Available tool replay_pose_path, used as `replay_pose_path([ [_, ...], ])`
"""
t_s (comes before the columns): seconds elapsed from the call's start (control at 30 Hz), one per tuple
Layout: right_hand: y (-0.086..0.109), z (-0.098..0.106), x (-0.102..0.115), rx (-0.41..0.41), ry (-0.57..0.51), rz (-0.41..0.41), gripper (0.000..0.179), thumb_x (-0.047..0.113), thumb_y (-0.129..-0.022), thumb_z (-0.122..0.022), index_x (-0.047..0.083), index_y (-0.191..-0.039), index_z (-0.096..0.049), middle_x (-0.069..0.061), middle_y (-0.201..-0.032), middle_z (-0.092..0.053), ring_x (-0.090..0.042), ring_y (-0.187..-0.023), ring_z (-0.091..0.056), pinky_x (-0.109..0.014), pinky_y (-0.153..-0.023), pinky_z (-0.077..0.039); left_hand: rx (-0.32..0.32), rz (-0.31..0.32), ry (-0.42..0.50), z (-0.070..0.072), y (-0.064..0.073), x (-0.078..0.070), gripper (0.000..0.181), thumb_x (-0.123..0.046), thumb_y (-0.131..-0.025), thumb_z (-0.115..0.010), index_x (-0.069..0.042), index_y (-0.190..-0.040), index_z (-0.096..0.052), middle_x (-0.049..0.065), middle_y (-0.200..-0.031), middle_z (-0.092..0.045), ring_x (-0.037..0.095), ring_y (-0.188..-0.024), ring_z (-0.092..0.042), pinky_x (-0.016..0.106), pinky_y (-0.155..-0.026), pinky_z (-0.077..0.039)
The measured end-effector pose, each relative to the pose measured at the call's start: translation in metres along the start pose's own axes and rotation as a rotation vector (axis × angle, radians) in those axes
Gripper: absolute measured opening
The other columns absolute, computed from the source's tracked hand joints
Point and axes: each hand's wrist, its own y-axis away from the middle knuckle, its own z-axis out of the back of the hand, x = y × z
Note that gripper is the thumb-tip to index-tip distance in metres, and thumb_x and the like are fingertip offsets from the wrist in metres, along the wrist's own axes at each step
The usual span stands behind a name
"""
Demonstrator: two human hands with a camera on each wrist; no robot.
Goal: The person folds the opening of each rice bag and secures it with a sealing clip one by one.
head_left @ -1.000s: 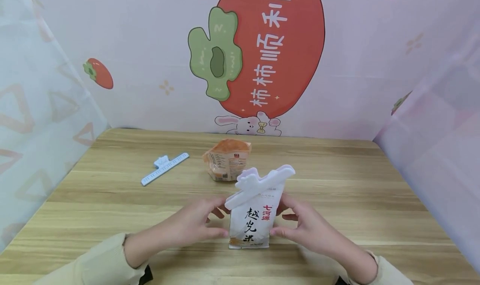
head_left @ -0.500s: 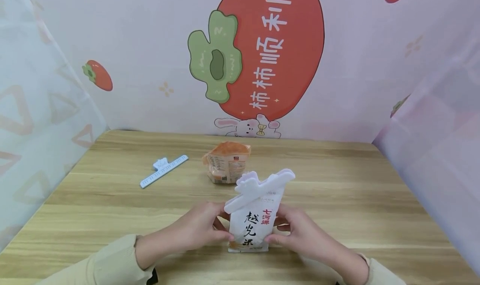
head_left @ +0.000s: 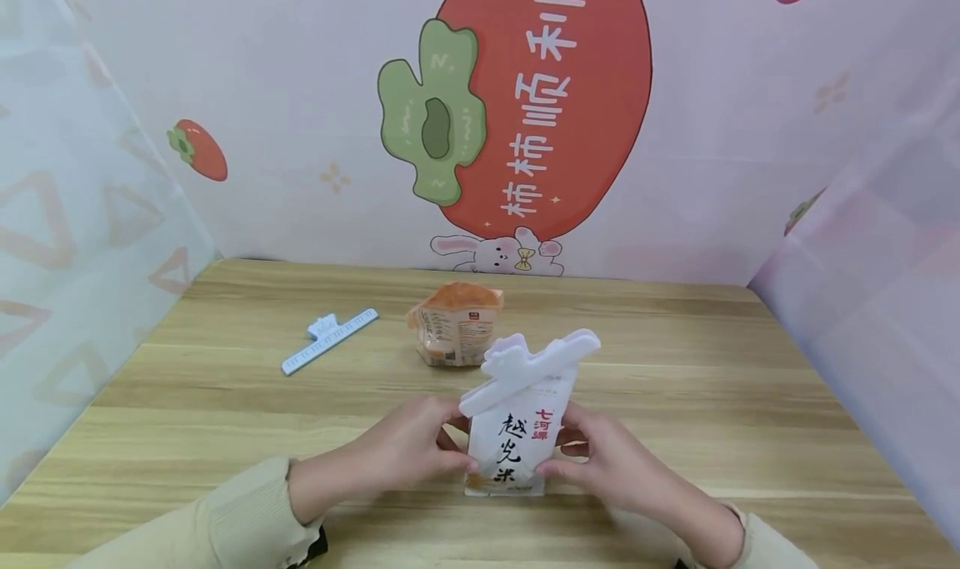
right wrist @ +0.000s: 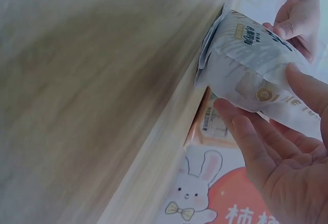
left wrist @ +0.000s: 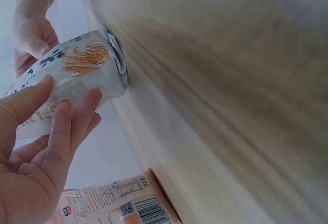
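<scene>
A white bag of rice [head_left: 517, 444] with black and red lettering stands upright at the front middle of the table. A white sealing clip [head_left: 525, 373] lies slantwise across its top, higher on the right. My left hand [head_left: 401, 444] grips the bag's left side, thumb on the front and fingers toward the back. On the other side my right hand [head_left: 618, 456] holds it the same way, thumb near the lower front corner. In the left wrist view the bag's side and folded bottom show, with printed wheat ears on the bag [left wrist: 84, 60].
Behind the bag stands an orange and clear food packet [head_left: 453, 327]. A light blue sealing clip [head_left: 328, 341] lies to its left on the wooden table [head_left: 675, 344]. Printed cloth walls [head_left: 292, 86] border the table at the back and both sides.
Both hands have closed in on the bag's sides. The bag has shifted slightly to the right with them. The packet and blue clip have stayed put.
</scene>
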Motion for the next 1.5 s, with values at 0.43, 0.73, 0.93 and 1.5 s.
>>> replay_pose_path([
  [0.43, -0.004, 0.014, -0.012, -0.023, -0.001, 0.002, 0.047, 0.021, -0.086, -0.077, -0.003, -0.122, -0.059, -0.018, -0.117, -0.068, -0.020, -0.100, -0.071, -0.029, -0.086, -0.059, 0.006, -0.048, -0.072, 0.001, -0.024, 0.004, 0.043, -0.011, -0.081, -0.082, -0.001, -0.118, -0.066, 0.014, -0.107, -0.074, 0.013, -0.078, -0.074, 0.016, -0.068, -0.057],
  [0.73, -0.008, 0.025, -0.018, -0.045, 0.036, 0.002, 0.046, 0.016, -0.086, -0.077, -0.005, -0.122, -0.057, -0.021, -0.116, -0.068, -0.027, -0.100, -0.071, -0.029, -0.085, -0.058, -0.011, -0.081, -0.097, 0.002, -0.039, 0.002, 0.044, -0.011, -0.080, -0.083, 0.002, -0.119, -0.065, 0.016, -0.108, -0.074, 0.023, -0.085, -0.075, 0.019, -0.068, -0.059],
  [0.93, -0.010, 0.030, -0.020, -0.056, 0.040, 0.009, 0.046, 0.014, -0.085, -0.077, -0.006, -0.121, -0.058, -0.022, -0.115, -0.068, -0.022, -0.099, -0.071, -0.031, -0.085, -0.059, -0.013, -0.074, -0.093, 0.001, -0.047, 0.003, 0.042, -0.011, -0.081, -0.082, 0.000, -0.119, -0.066, 0.013, -0.109, -0.074, 0.022, -0.091, -0.074, 0.020, -0.069, -0.059],
  [1.5, -0.017, 0.058, -0.031, -0.072, 0.101, 0.011, 0.045, 0.009, -0.084, -0.078, -0.010, -0.120, -0.059, -0.024, -0.114, -0.068, -0.029, -0.100, -0.071, -0.037, -0.085, -0.059, -0.078, -0.044, -0.087, -0.005, -0.077, 0.007, 0.041, -0.019, -0.080, -0.084, -0.006, -0.116, -0.069, 0.007, -0.114, -0.073, 0.019, -0.098, -0.072, 0.021, -0.075, -0.058],
])
